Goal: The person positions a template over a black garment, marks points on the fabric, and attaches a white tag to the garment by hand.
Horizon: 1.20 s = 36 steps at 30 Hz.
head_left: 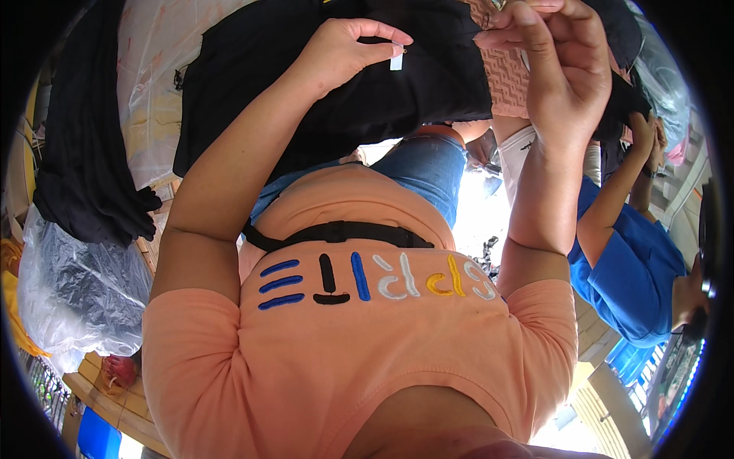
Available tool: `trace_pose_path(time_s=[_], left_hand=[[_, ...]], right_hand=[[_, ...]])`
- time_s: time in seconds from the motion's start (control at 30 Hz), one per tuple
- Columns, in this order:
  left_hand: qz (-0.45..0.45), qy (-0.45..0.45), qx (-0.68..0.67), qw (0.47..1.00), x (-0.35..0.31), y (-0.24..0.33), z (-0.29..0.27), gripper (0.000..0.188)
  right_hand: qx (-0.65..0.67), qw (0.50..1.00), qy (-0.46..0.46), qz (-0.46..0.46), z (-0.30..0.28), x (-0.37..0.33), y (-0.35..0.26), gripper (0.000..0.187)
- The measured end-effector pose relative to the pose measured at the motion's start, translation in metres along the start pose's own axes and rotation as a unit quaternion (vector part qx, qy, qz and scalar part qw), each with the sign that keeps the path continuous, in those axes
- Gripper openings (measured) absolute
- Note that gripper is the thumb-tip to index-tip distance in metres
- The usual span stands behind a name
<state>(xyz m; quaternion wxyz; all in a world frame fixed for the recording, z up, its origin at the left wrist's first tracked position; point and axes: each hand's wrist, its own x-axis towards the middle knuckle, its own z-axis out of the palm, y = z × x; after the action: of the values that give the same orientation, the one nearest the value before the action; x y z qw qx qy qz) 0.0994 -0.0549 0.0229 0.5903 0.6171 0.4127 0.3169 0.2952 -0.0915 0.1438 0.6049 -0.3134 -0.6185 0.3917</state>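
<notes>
A wide piece of black cloth (329,92) lies across my lap and the surface in front of me. Over its middle, my left hand (348,55) pinches a small white tag (396,60) between thumb and forefinger, with a tiny gold-coloured bit at its top. My right hand (566,73) is raised at the upper right, fingers bent together near the picture's edge. Something small and shiny shows by its fingertips, too small and cut off to name. Beneath that hand is a salmon-pink textured cloth (506,86).
More black cloth (88,130) hangs at the left, beside clear plastic sheeting (149,99). A clear plastic bag (69,283) bulges below it. At the right, a co-worker in a blue shirt (631,268) has their hands raised near dark cloth. Another plastic bag (661,76) lies beyond.
</notes>
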Motion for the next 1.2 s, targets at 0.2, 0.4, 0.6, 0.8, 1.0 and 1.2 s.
trace_pose_path(time_s=[0.2,0.4,0.6,0.8,1.0,1.2], left_hand=[[0.003,0.009,-0.007,1.0,0.0,0.0,0.001,0.022],[-0.005,0.013,0.015,1.0,-0.001,0.001,0.001,0.023],[-0.017,0.018,0.019,1.0,0.001,0.001,-0.002,0.023],[-0.047,0.016,0.023,0.999,0.0,0.003,0.0,0.024],[0.048,-0.022,-0.051,0.997,0.008,-0.015,-0.003,0.021],[0.04,-0.027,-0.045,0.998,0.007,-0.015,-0.005,0.022]], right_hand=[[-0.082,0.994,0.028,-0.072,0.007,0.0,-0.016,0.01],[-0.071,0.993,-0.006,-0.096,0.009,-0.003,-0.02,0.012],[-0.078,0.995,-0.055,-0.019,0.004,-0.01,-0.017,0.013],[-0.017,0.999,-0.026,-0.011,0.02,-0.032,-0.027,0.013],[-0.046,0.983,0.017,0.177,-0.009,-0.065,0.058,0.015],[-0.061,0.963,0.055,0.255,-0.003,-0.08,0.08,0.014]])
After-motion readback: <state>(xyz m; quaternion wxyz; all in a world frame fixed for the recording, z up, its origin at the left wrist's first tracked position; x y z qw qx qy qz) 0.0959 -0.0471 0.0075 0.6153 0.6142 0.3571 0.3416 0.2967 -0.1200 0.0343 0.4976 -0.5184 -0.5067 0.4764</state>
